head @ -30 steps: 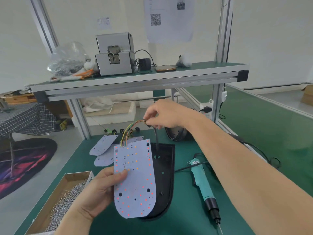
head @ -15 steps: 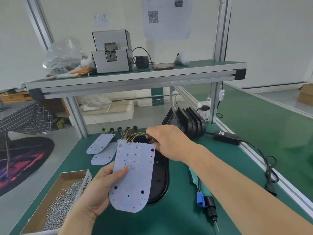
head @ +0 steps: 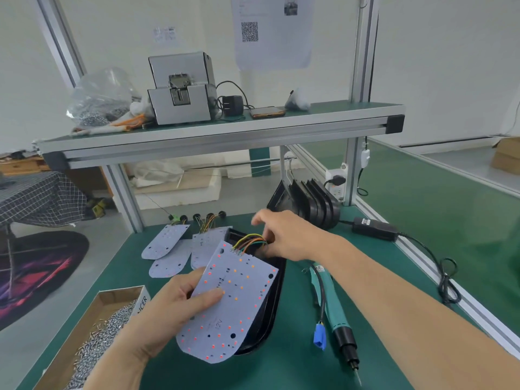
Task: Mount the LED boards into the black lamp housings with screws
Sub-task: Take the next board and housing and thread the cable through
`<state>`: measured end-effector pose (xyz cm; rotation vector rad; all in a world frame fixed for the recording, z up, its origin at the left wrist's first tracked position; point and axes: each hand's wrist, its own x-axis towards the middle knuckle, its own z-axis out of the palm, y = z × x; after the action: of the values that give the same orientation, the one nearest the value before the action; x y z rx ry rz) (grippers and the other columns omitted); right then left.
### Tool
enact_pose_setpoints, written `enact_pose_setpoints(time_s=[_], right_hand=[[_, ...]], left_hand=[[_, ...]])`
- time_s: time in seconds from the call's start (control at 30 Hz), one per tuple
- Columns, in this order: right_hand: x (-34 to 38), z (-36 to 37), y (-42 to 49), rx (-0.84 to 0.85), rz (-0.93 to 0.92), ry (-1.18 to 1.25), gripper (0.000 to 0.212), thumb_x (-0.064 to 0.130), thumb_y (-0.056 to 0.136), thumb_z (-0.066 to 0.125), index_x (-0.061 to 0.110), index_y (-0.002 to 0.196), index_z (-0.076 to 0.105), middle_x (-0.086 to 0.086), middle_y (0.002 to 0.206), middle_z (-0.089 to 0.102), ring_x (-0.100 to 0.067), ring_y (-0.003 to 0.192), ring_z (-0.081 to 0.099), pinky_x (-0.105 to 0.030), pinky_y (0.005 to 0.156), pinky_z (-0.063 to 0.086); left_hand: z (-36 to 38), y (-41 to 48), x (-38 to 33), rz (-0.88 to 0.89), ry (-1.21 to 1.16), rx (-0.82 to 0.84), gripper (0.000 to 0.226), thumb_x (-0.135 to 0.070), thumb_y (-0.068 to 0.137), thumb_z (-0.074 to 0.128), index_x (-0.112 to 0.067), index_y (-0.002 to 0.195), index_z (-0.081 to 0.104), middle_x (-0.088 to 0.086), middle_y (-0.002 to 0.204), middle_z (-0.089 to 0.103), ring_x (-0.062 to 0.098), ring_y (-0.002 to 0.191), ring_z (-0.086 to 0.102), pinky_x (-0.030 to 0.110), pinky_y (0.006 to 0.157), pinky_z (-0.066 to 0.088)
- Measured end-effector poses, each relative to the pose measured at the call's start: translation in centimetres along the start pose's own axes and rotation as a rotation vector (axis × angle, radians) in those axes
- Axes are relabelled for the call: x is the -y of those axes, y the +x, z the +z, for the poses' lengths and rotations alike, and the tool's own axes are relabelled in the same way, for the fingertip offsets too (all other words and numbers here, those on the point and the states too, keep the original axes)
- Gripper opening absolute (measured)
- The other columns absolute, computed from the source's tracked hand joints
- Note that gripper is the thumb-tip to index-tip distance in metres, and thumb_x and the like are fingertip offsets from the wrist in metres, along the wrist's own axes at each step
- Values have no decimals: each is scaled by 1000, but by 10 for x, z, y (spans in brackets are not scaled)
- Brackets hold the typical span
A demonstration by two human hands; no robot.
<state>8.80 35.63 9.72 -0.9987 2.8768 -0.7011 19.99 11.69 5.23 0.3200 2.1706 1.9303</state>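
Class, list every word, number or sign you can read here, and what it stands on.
"12V": the held LED board.
"…CER", start hidden: flap of the cardboard screw box.
QR code: wall sheet; its print is blurred.
Labels on the power adapter and screwdriver: too small.

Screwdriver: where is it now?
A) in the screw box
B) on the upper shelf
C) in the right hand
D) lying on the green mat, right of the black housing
D: the screwdriver lies on the mat beside the black housing, touched by neither hand. The left hand holds the LED board, and the right hand is at the wires.
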Motion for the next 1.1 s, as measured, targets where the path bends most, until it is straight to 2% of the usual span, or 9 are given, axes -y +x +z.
enact_pose_setpoints(time_s=[0.07,0.13,0.3,0.43,0.63,0.7,0.8,0.93,1.1], right_hand=[[-1,-1,2,52,-31,-97,13,26,87,73,17,92,65,0,84,64,-24,82,57,-36,77,48],[-2,3,1,64,-41,-113,26,24,91,67,22,70,51,-2,76,59,-26,76,53,-38,73,46],[-1,23,1,-81,-76,-211,34,28,93,58,26,73,31,9,71,40,-25,73,44,-34,54,26],[-2,27,1,-179,-95,-168,40,33,93,60,31,71,26,11,67,41,-24,72,44,-33,57,27],[-3,17,-6,10,-70,-42,25,33,95,61,29,75,47,5,71,57,-22,72,50,-36,68,45],[-5,11,-12,96,-66,-17,24,35,93,64,19,79,53,4,71,58,-12,64,49,-28,61,41],[-4,7,-20,154,-68,39,30,27,91,67,27,70,46,9,64,48,-4,57,42,-19,55,31],[-4,21,-25,8,-20,97,21,19,96,62,19,77,53,-1,73,58,-16,70,47,-30,65,37],[-3,39,-29,-149,38,230,31,24,90,66,19,67,46,5,59,46,-14,62,35,-31,59,34]], left_hand=[[4,0,1,14,32,4,28,-28,87,66,-21,113,75,9,115,75,26,102,73,26,77,58],[6,1,2,12,14,-8,27,-28,87,66,-22,112,75,9,115,75,27,102,73,27,78,58],[8,7,5,10,-32,11,28,-27,88,66,-20,114,74,12,119,73,32,107,71,34,84,58],[6,7,3,23,-53,3,29,-27,89,66,-21,117,73,11,119,73,30,107,71,32,82,58],[-1,9,2,3,-38,-28,25,-26,92,70,-19,116,73,13,119,73,33,105,72,39,85,60],[-7,7,6,-10,-59,-74,28,-27,88,66,-16,113,74,18,117,73,35,102,72,43,86,60],[-11,2,13,-32,-141,-98,27,-22,88,64,-10,111,74,23,118,71,38,101,71,48,86,59],[-6,-2,18,-28,-195,-79,28,-22,90,63,-12,114,73,22,120,70,40,106,70,46,85,60],[6,-5,17,-12,-152,-47,27,-27,89,72,-17,114,74,19,119,72,36,103,71,41,81,60]])
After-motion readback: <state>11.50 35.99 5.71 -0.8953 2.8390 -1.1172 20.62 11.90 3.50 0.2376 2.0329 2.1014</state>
